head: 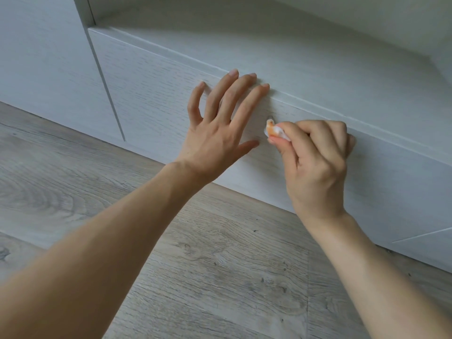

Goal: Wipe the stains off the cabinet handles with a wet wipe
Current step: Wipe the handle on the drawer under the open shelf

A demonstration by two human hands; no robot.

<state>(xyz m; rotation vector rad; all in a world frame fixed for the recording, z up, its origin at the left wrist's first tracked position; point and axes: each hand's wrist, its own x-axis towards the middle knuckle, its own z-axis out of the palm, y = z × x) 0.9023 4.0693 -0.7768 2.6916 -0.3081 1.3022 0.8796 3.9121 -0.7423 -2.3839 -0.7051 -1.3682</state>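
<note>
Grey wood-grain plank floor [220,277] below; open shelf recess [269,33] above.

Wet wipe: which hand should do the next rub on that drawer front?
Right. The right hand already pinches the orange-stained wet wipe in its fingers, tip at the drawer front. The left hand is empty, spread flat on the panel, probably better bracing.

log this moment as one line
left hand flat on drawer front | right hand pinching wipe, orange-stained | wiping
</note>
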